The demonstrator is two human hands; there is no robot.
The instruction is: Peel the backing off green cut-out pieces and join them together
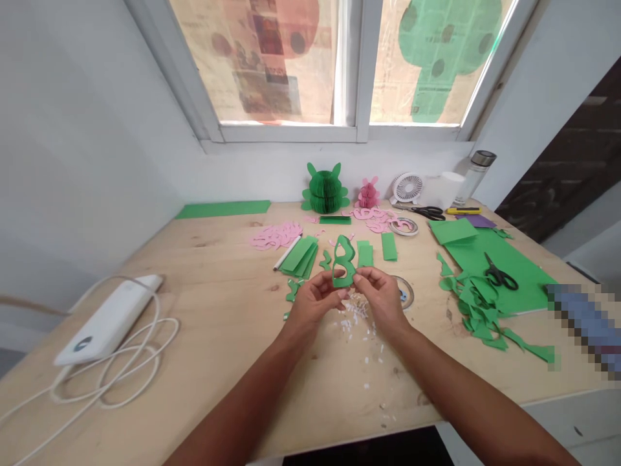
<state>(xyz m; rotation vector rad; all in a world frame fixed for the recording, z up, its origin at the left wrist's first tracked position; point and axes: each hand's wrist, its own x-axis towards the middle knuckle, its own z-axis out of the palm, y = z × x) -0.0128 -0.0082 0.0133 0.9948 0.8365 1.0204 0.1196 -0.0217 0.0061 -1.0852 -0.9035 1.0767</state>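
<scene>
A green paper cutout (345,283) with a wavy outline and two openings stands upright between my hands. My left hand (315,301) pinches its lower left edge, and the fingers of my right hand (381,294) close on its lower right edge. Small white paper bits (356,307) are scattered on the table below. Behind the cutout lie stacked green paper strips (301,255), a white pen (287,252) and more green rectangles (365,253). Small green cut pieces (293,290) are partly hidden by my left hand. A tape roll (410,292) sits just past my right hand.
A green honeycomb paper figure (325,191) and a smaller pink one (369,194) stand by the wall. Black scissors (501,273) rest on green sheets (519,278) beside green scraps (478,307). At left, a white power strip (109,320) trails a looped cable. Pink cutouts (276,235) lie behind.
</scene>
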